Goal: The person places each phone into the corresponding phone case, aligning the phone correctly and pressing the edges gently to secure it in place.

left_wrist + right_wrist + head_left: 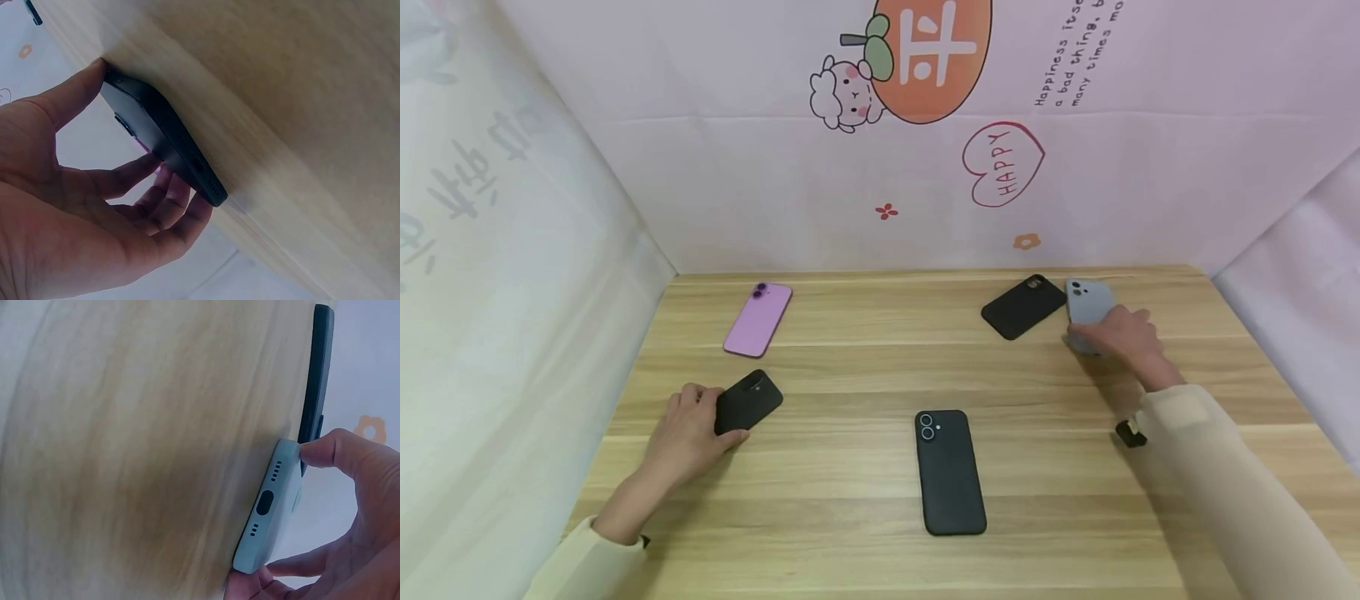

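Observation:
On the left side of the table, my left hand grips a black phone by its edges. The left wrist view shows the thumb at one end of this phone and the fingers along its back and other end. At the back right, my right hand holds a pale blue-grey phone, camera side up. Seen from the right wrist, the thumb presses one long edge of the pale phone and fingertips touch the opposite edge; its bottom port faces the camera.
A purple phone lies beyond my left hand. Another black phone lies beside the pale one, almost touching it. A larger black phone lies near the front middle of the wooden table. White printed cloth hangs behind.

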`<state>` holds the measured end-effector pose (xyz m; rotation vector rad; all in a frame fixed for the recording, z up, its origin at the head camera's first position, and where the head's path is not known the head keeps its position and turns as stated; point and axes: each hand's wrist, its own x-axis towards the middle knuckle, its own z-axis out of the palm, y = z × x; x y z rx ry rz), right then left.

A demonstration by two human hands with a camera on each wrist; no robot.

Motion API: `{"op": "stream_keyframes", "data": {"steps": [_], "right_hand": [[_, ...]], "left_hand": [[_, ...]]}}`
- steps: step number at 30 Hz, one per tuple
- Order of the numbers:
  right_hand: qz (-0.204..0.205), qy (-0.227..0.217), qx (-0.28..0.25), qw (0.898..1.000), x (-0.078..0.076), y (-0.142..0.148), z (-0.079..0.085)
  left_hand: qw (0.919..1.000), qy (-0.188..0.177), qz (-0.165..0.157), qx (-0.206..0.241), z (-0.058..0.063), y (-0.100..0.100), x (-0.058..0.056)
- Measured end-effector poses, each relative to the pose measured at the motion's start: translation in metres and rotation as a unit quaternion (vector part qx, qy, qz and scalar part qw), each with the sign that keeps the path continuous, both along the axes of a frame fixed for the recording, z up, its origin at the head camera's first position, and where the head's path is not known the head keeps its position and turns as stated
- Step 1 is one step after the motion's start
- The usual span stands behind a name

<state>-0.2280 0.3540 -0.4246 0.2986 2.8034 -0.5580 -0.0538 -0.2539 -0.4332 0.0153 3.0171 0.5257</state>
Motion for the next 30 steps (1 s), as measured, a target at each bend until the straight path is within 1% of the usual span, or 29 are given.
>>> {"op": "stream_keyframes", "data": {"steps": [5,11,14,17,19,23,27,30], "right_hand": [[0.023,-0.003,-0.005,1.0,0.0,0.001,0.003],[0.033,-0.006,-0.008,0.999,-0.003,0.004,0.002],[0.041,-0.009,-0.027,0.999,-0.004,0.006,0.001],[0.043,-0.024,-0.059,0.997,-0.005,0.007,0.002],[0.036,-0.038,-0.079,0.996,-0.005,0.007,0.002],[0.023,-0.05,-0.097,0.994,-0.005,0.005,0.004],[0.015,-0.033,-0.099,0.994,-0.005,0.002,0.006],[0.013,-0.011,-0.098,0.995,-0.004,0.002,0.007]], "left_hand": [[0.9999,0.009,0.006,0.01,0.001,0.001,-0.001],[0.9996,0.02,0.007,0.017,0.002,0.001,-0.004],[0.9995,0.022,0.006,0.022,0.003,0.0,-0.006],[0.9997,0.009,0.005,0.023,0.003,-0.001,-0.009],[0.9997,-0.006,0.006,0.023,0.005,-0.002,-0.01],[0.999,-0.032,0.008,0.03,0.008,-0.003,-0.011],[0.9982,-0.049,0.007,0.035,0.014,-0.002,-0.012],[0.9979,-0.052,-0.001,0.038,0.018,0.0,-0.012]]}}
